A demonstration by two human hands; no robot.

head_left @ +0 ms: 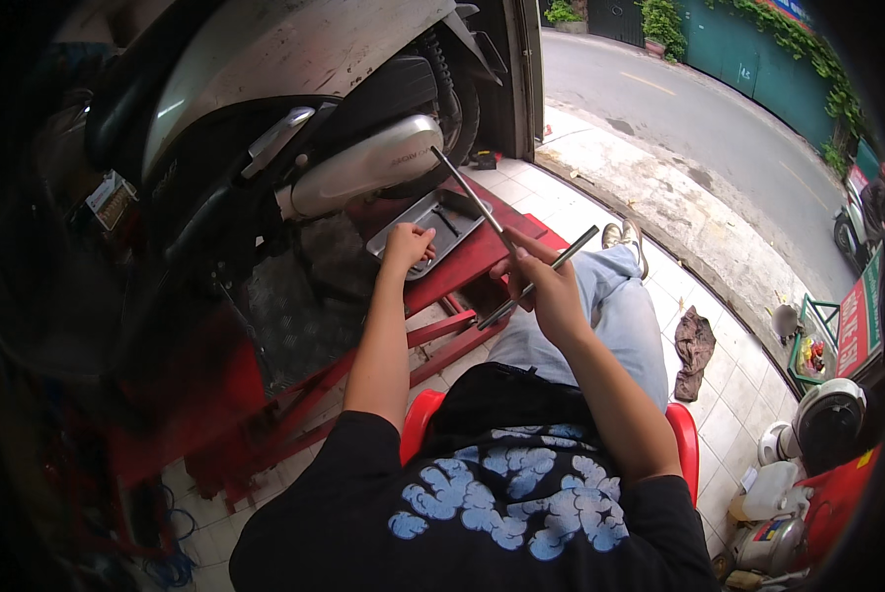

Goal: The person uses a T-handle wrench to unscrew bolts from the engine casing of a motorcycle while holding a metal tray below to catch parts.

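My right hand (544,286) is closed around a T-handle wrench (574,250), gripping it where the crossbar meets the shaft. The long shaft slants up and away, and its tip overlaps the silver engine-side cover (363,170) of a scooter in view; whether it touches cannot be told. Over the near left side of a metal tray (423,210), my left hand (410,247) has its fingers curled together. Anything between those fingers is too small to make out. A dark slim part (446,221) lies in the tray.
The tray rests on a red lift platform (449,266) beneath the scooter (284,54). On the tiled floor to the right lies a brown cloth (694,353). Plastic jugs (766,490) and a fan (829,419) stand at the far right. A street (659,94) runs beyond the doorway.
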